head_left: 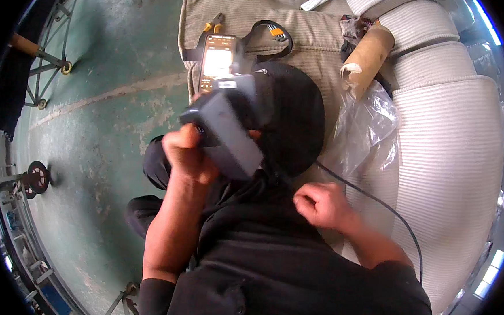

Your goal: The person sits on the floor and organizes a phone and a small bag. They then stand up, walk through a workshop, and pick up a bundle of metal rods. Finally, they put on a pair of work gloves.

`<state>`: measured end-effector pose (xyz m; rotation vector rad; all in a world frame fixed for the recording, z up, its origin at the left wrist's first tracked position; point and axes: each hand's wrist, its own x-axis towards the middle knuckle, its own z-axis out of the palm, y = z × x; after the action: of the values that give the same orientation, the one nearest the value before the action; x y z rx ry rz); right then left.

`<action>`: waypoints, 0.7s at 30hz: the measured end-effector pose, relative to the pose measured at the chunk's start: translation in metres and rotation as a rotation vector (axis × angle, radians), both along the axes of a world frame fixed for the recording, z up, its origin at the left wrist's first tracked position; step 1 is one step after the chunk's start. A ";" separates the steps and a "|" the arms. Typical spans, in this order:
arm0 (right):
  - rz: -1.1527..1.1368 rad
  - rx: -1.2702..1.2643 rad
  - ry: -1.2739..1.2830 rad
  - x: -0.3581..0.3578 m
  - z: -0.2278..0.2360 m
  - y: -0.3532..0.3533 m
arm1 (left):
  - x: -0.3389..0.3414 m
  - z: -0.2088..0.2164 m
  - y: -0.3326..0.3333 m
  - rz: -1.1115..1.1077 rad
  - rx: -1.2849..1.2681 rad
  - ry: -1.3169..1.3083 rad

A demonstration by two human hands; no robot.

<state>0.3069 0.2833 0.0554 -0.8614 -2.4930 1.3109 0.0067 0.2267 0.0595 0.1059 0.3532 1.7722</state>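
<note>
My left hand (191,154) is closed around the near-left side of a dark grey, box-shaped device (233,133), which is tilted and smeared by motion. Over my lap, my right hand (325,205) is curled with its fingers together; whatever it may pinch is hidden. A thin black cable (376,198) passes beyond that hand and runs down the right side. Just past the device lies a handheld meter (218,60) with a yellow-brown front and a lit screen. Beside the device is a black rounded shape (295,114); I cannot tell whether it is cloth over my knee or a bag.
Yellow-handled pliers (215,23) and a black strap or cable with an orange end (277,33) lie on the beige ribbed sofa (449,146). A torn cardboard tube (370,58) and a clear plastic bag (369,127) are at right. Wheeled metal frames (50,67) stand on the green floor (120,51).
</note>
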 end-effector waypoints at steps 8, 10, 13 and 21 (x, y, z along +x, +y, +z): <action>-0.492 0.381 0.033 -0.078 -0.005 0.059 | -0.018 0.014 -0.016 0.048 0.405 -0.051; -0.448 0.581 -0.174 -0.102 -0.011 0.067 | -0.007 0.014 -0.017 -0.004 0.389 -0.057; -0.421 0.592 -0.280 -0.102 -0.030 0.078 | 0.011 0.018 -0.015 -0.123 0.297 -0.159; -0.497 0.303 -0.120 -0.087 -0.030 0.088 | 0.040 0.011 -0.012 -0.238 -0.100 -0.073</action>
<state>0.2201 0.3715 0.0254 -1.3893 -2.2586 0.7193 0.0468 0.2150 0.0708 0.0112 0.3606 1.5164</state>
